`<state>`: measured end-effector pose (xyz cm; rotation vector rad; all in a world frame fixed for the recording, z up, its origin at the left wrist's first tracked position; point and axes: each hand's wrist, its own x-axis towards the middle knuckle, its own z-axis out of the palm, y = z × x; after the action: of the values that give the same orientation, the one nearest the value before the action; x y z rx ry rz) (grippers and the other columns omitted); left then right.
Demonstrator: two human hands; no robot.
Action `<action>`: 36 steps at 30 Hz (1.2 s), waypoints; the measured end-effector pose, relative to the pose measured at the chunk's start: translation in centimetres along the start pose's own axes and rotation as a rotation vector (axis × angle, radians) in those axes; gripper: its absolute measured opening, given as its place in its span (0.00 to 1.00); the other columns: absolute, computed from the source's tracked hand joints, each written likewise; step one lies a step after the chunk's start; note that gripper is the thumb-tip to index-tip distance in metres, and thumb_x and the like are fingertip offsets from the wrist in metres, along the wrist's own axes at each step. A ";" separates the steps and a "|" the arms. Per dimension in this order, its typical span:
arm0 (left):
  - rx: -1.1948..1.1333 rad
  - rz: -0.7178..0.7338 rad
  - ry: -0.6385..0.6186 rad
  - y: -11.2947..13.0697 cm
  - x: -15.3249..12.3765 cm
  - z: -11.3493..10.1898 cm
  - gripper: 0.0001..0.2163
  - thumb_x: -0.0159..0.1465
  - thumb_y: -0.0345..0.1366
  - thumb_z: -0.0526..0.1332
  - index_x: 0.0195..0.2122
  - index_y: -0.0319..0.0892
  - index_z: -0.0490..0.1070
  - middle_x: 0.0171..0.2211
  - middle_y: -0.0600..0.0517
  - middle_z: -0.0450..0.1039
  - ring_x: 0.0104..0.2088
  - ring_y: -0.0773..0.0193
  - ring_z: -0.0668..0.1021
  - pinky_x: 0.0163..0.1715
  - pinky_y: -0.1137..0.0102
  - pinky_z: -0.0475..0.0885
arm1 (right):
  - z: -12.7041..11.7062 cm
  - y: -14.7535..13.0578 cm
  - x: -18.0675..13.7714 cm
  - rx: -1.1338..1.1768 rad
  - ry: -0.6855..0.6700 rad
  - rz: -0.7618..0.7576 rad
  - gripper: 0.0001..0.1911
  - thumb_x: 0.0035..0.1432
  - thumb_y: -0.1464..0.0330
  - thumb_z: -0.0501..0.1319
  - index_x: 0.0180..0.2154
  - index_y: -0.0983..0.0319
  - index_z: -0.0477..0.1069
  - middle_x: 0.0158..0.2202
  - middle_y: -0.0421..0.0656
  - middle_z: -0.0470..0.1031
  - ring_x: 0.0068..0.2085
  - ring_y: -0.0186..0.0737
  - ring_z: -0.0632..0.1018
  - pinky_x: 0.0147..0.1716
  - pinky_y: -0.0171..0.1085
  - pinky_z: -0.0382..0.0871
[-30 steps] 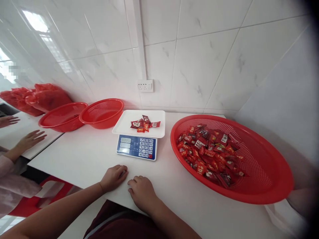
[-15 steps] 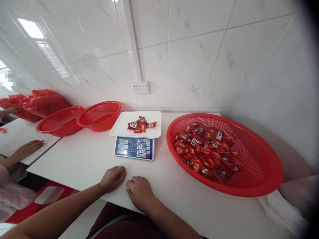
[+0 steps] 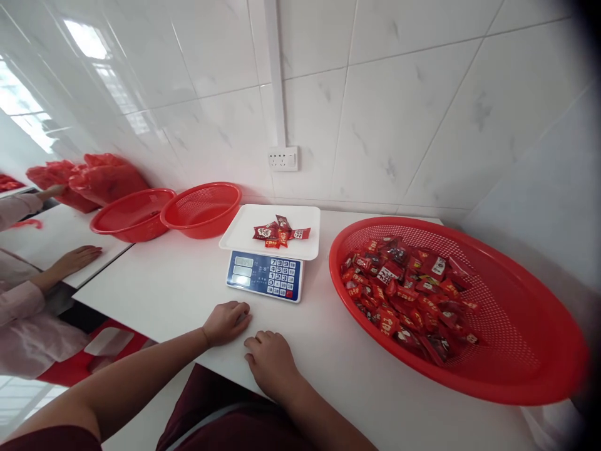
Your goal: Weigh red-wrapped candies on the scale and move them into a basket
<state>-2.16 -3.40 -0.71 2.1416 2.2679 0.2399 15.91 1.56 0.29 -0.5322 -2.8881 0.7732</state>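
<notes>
My left hand [image 3: 226, 322] and my right hand [image 3: 269, 362] rest side by side on the white table [image 3: 169, 288] near its front edge, fingers loosely curled, nothing in them. Just beyond them stands a small scale [image 3: 267, 277] with a blue keypad and a white tray [image 3: 244, 232]. A few red wrapped candies [image 3: 280, 233] lie on that tray. To the right sits a large red perforated basket [image 3: 516, 338] holding several red candy packets [image 3: 406, 291].
Two smaller red baskets [image 3: 201, 210] stand at the back left by the tiled wall, with red bags [image 3: 101, 178] behind them. Another person's hand [image 3: 77, 258] lies flat on the neighbouring table at the left. A wall socket [image 3: 283, 159] sits above the scale.
Only the camera view has shifted slightly; my hands stay in place on the table. The other person's far arm now reaches toward the red bags.
</notes>
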 end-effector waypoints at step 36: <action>-0.455 0.223 -0.064 -2.7 -1.1 0.2 0.08 0.60 0.34 0.54 0.39 0.46 0.70 0.33 0.50 0.74 0.34 0.59 0.74 0.31 0.67 0.67 | 3.3 -2.6 0.9 0.062 0.409 0.395 0.13 0.61 0.70 0.49 0.36 0.59 0.73 0.33 0.43 0.72 0.36 0.39 0.72 0.38 0.37 0.65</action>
<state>-4.73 -4.62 -1.30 2.1065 1.7236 0.6128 13.68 -1.79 -1.29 -1.1264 -2.4037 0.6940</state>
